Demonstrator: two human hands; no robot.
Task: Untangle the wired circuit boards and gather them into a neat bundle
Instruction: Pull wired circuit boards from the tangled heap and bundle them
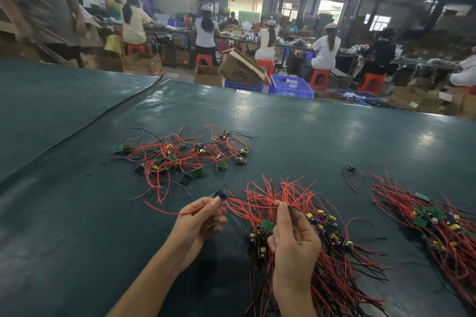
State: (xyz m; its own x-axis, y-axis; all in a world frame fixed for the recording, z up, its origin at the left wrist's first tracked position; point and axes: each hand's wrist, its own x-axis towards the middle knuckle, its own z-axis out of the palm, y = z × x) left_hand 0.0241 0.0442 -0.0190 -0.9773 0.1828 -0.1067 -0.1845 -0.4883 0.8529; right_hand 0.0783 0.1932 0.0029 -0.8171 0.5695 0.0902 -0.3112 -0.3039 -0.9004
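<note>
A tangled heap of small green circuit boards with red and black wires [180, 156] lies on the dark green table [322, 136] ahead of me. My left hand [199, 222] pinches a single board with a blue capacitor [219, 195], its red wire trailing left. My right hand [293, 244] grips a thick bundle of wired boards [332, 260] and pinches a black wire that runs toward the single board. A second gathered bundle [438, 224] lies at the right.
One loose small part with wires [349, 169] sits between the bundles. A seam in the table cover [103, 116] runs diagonally at the left. Beyond the far edge stand blue crates [291, 86], cardboard boxes [242, 67] and seated workers.
</note>
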